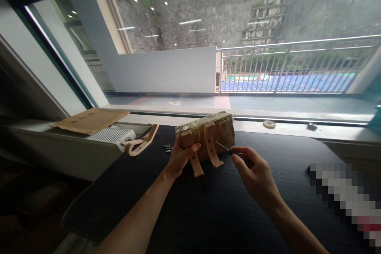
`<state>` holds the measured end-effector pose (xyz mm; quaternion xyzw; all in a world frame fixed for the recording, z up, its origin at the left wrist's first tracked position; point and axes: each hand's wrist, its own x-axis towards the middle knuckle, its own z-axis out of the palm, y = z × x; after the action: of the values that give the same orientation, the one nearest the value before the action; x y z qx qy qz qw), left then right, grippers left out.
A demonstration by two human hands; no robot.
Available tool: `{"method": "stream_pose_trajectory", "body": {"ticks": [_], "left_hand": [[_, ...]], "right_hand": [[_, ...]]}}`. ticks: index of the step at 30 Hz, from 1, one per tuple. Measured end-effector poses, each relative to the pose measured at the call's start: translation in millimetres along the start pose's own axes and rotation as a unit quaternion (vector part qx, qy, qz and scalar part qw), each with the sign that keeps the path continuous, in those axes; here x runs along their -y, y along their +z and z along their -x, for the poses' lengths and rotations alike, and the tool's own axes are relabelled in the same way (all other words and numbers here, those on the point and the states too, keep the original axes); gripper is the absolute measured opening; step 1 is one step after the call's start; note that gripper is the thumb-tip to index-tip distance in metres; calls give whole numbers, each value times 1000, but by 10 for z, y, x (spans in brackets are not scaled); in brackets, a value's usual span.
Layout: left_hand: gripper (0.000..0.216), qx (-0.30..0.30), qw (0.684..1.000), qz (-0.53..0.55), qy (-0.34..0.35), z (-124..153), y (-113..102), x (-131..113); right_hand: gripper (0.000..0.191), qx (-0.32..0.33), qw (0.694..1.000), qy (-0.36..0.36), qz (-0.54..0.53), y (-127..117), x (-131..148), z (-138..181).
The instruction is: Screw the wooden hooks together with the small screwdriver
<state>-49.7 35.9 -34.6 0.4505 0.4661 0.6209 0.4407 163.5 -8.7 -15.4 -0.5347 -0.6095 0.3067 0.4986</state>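
Observation:
My left hand (181,154) grips the left end of a tape-wrapped cardboard box (224,129), its thumb lying over a curved wooden piece (197,166) on the box's near face. A second curved wooden piece (210,147) with dark holes lies against the same face, to the right. My right hand (253,164) is closed round the dark handle of a screwdriver (238,155). The thin shaft points left, its tip close to the second wooden piece; whether it touches cannot be told. Several screws (168,149) lie on the table left of the box.
On the dark table (125,202), another bent wooden part (143,143) lies at the far left edge. A flat cardboard piece (91,120) rests over a white radiator (114,135). A roll of clear tape (269,124) and a small dark object (312,126) sit on the windowsill.

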Motion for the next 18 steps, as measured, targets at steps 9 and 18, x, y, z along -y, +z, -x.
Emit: {"method": "stream_pose_trajectory", "body": {"ticks": [9,18], "left_hand": [[51,26,994,85,-61,8,-85,-66],[50,31,995,81,-55,6,-78,-16]], "right_hand": [[22,-28,974,-207,86,3,-70,85],[25,-32,913,-383,136,2,-28,84]]}}
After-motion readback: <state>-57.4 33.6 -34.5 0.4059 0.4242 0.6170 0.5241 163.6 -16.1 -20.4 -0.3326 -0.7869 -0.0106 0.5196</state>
